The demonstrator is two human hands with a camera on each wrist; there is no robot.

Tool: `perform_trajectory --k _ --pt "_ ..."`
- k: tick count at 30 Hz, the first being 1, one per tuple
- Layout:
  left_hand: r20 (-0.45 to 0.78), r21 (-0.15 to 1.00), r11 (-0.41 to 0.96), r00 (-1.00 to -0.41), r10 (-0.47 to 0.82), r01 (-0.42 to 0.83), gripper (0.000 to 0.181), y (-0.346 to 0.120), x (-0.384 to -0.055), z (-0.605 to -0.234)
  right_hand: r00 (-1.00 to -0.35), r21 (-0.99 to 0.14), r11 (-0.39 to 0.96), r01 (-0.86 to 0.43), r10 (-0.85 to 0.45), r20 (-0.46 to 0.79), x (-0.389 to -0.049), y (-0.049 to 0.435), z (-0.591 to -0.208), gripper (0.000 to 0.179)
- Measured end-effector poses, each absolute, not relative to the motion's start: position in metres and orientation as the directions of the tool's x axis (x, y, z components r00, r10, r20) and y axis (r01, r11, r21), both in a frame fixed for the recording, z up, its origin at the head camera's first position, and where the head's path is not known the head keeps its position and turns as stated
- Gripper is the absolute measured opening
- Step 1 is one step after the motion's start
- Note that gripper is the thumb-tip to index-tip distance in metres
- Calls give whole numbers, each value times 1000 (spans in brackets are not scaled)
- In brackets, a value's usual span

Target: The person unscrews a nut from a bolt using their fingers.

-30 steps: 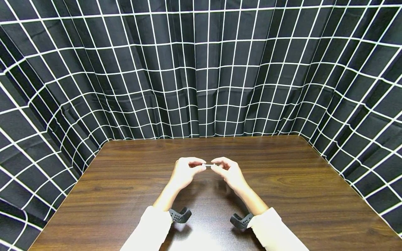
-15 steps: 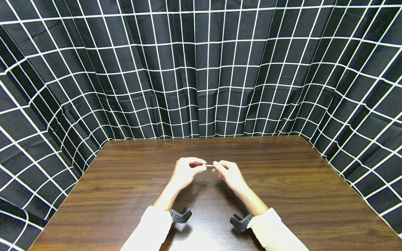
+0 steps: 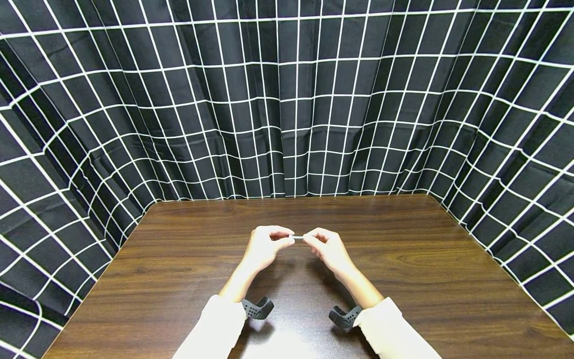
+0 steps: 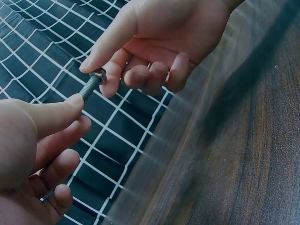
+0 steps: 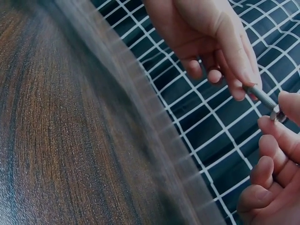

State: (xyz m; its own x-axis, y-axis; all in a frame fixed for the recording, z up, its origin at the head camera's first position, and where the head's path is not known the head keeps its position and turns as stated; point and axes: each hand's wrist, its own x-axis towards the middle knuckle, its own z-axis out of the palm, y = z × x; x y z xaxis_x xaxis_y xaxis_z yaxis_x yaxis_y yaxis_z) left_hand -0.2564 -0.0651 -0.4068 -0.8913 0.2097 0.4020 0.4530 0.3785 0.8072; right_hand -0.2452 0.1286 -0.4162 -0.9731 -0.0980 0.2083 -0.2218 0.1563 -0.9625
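Observation:
A metal bolt (image 3: 299, 237) is held level above the table between both hands in the head view. My left hand (image 3: 263, 247) pinches one end of it with thumb and forefinger, hiding that end. Threads run along the bare shank of the bolt (image 4: 88, 88) in the left wrist view. At the other end sits a hex nut (image 4: 99, 74), though a bolt head is hard to rule out. Thumb and forefinger of my right hand (image 3: 331, 251) pinch this hex piece; its remaining fingers curl loosely, seen in the right wrist view beside the nut (image 5: 277, 114).
Beneath the hands lies a brown wood-grain table (image 3: 202, 224). A black curtain (image 3: 251, 114) with white grid lines hangs behind it and along both sides. Dark wrist mounts (image 3: 257, 308) sit on both wrists, at the white sleeves (image 3: 215, 324).
The right fingers have shifted around the bolt's right end: spread one second ago, drawn in with the thumb forward half a second ago, now pinching again. My left hand stays nearly still.

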Motion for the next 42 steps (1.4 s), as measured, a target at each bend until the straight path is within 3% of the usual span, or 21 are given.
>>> perform_trajectory --k 9,19,32,38,42 --pt "411 814 355 -887 211 461 14 -65 -256 -406 -970 -965 123 -232 -97 221 -244 129 -415 16" --pt "415 803 372 -884 214 466 12 -67 -257 -407 -937 -938 69 -339 -118 330 -243 129 -416 22" --pt "400 811 366 -889 223 457 13 -67 -258 -405 -917 -915 105 -389 -138 374 -236 129 -405 25" --pt "403 812 363 -889 217 457 12 -67 -258 -406 -928 -923 117 -366 -117 353 -243 131 -415 32" --pt "417 801 365 -880 229 475 13 -66 -257 -406 -946 -938 129 -322 -75 315 -243 130 -414 24"
